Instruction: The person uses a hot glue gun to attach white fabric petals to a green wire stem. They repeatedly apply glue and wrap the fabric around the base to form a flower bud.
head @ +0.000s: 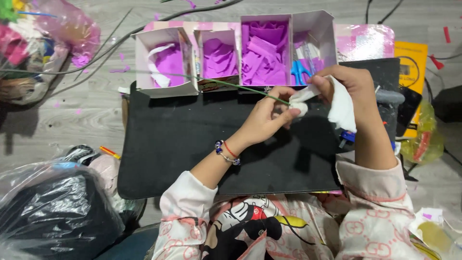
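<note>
While you sit over the grey wood floor [72, 110], a black mat [183, 139] fills the middle. Your green wire stem [231, 85] runs left-to-right, tip toward your hands. Left hand [267, 115] pinches a white bud [299, 107]; right hand [349, 84] grips white paper [342, 107]. Bud's mostly hidden by your fingers.

Left hand [269, 113] and right hand [349, 84] meet mid-frame, fingers curled in a pinching grip, forearms angled inward

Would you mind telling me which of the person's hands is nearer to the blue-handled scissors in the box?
The right hand is nearer, just beside and below the blue scissors. The left hand sits lower and further left, pinching the green wire stem.
</note>
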